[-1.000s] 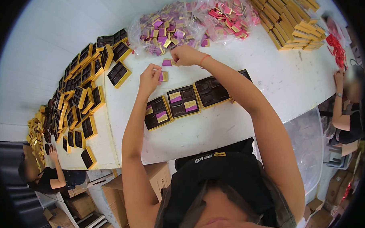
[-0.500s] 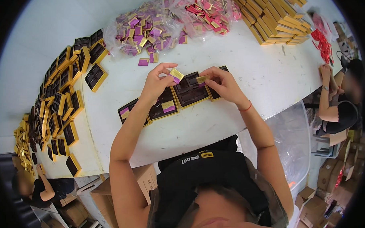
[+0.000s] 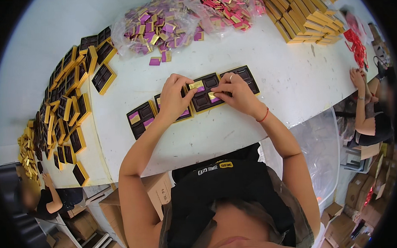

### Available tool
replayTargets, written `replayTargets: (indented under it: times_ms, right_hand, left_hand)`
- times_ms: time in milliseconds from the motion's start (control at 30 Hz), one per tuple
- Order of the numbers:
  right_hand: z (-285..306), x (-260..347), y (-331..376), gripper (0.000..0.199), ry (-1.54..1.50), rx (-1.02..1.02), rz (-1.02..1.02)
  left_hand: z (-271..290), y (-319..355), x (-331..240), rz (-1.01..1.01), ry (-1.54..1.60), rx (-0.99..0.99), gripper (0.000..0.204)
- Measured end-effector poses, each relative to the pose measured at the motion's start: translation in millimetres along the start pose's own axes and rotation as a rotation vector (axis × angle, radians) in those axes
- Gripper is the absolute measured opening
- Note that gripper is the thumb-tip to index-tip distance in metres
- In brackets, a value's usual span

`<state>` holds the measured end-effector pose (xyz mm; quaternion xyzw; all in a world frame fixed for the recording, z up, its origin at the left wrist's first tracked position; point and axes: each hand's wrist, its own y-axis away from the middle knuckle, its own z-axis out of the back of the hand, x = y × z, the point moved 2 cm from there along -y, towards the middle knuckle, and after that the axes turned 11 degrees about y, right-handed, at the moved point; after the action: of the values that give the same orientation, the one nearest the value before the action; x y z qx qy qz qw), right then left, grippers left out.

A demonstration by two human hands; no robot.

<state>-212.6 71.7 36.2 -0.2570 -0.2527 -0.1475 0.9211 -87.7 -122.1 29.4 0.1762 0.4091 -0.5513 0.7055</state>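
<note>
Several gold-edged boxes with dark, divided inserts stand in a row on the white table (image 3: 216, 136). At the third box (image 3: 202, 102), my left hand (image 3: 175, 98) pinches a purple-and-gold wrapped chocolate (image 3: 197, 86) in the upper left compartment. My right hand (image 3: 237, 94), a ring on one finger, has its fingertips closed on another wrapped chocolate (image 3: 213, 97) at the lower right compartment. The leftmost box (image 3: 137, 127) holds two such chocolates in its right-slanting row. My left hand partly covers the second box (image 3: 157, 99). Dark compartments show in the rightmost box (image 3: 247, 76).
Beyond the row lie a clear bag of purple-and-gold chocolates (image 3: 153, 29) and a bag of red-pink ones (image 3: 229, 11). Gold boxes are piled at left (image 3: 66, 98) and stacked at far right (image 3: 299, 15). Other people work at both sides, one beside red ribbon (image 3: 356, 48).
Both hands have lowered their chocolates from above into the third box, the right hand moving nearer me. The boxes look slightly shifted, and the rightmost one is now more exposed.
</note>
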Motion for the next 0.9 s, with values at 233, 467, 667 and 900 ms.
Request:
replayTargets:
  times_ms: [233,467,667,900]
  right_hand:
    - [2,5,9,0.022,0.353,-0.067,0.289]
    - [13,33,21,0.053,0.526,0.123,0.281]
    - [-54,22,-102,0.040,0.084,0.217,0.085]
    - [-134,-18,-193,0.047,0.255,0.071,-0.356]
  left_hand:
    - [-3,27,-20,-0.319,-0.354,0.064,0.059]
    - [20,4,5,-0.234,-0.195,0.083,0.040]
    - [75,-68,102,-0.205,-0.257,-0.063,0.036]
    - [88,-63,89,-0.161,-0.393,-0.092,0.023]
